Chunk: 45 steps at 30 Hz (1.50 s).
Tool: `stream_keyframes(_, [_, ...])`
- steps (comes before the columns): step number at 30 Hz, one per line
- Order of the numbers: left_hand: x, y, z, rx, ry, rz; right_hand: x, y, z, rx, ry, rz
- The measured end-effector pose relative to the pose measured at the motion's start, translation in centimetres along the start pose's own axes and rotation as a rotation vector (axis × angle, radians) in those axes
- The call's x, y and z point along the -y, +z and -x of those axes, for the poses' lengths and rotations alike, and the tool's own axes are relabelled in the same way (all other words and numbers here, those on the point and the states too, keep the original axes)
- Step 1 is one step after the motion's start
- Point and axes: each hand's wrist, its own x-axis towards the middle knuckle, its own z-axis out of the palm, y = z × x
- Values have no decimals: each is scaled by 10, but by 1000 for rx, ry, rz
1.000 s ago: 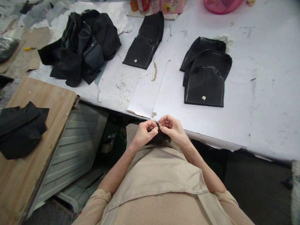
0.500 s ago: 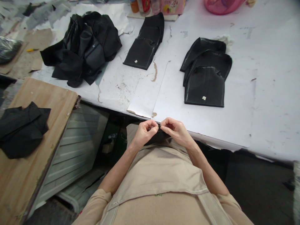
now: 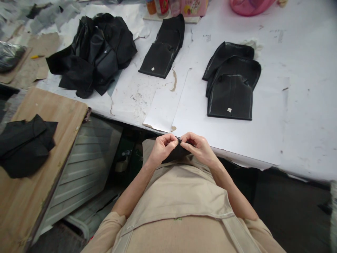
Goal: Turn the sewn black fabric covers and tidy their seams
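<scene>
A black sheet-like piece point(image 3: 177, 153), fabric or leather, hangs in front of my apron at the table's near edge. My left hand point(image 3: 164, 149) pinches its upper edge between thumb and forefinger. Close beside it, my right hand point(image 3: 196, 146) pinches the same edge, with a small gap between the two sets of fingertips. My wrists and the apron hide much of the piece. Beyond my hands, several flat black pieces point(image 3: 230, 96) overlap in a stack, the front one with a small pale sticker. More flat black pieces point(image 3: 158, 56) lie to its left.
A heap of crumpled black material point(image 3: 97, 56) covers the table's left part. Another black piece point(image 3: 28, 146) rests on a wooden board point(image 3: 60, 116) at my left. Jars point(image 3: 162, 7), a pink box point(image 3: 193, 7) and a pink basin point(image 3: 251, 7) stand at the back.
Both hands stay almost in place, still pinching. The edge of the black piece between the fingertips has shifted slightly, and more of its dark surface shows below them.
</scene>
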Motion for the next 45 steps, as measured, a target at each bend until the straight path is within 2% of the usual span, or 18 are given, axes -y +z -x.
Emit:
stream_keyframes(5, [-5, -3, 1, 30, -31, 24, 4, 0, 1, -1, 77, -81])
stream_keyframes(16, [-5, -5, 6, 88, 42, -60, 2, 2, 2, -16, 57, -117])
stream_keyframes(23, [-6, -7, 6, 101, 42, -59, 0, 2, 3, -12, 70, -113])
stream_keyframes(29, [-9, -14, 6, 207, -41, -39, 4, 10, -1, -41, 32, -47])
stream_keyframes(32, [-12, -22, 7, 252, -97, 52, 8, 12, -4, -28, 27, -9])
stream_keyframes(36, [-9, -37, 8, 159, -91, 198, 6, 2, -2, 48, 36, 57])
stream_keyframes(40, [-3, -50, 7, 60, -50, 250, 0, -10, 0, 78, 74, 94])
stream_keyframes(45, [-6, -55, 7, 23, -28, 73, 2, -8, -2, 46, 40, 155])
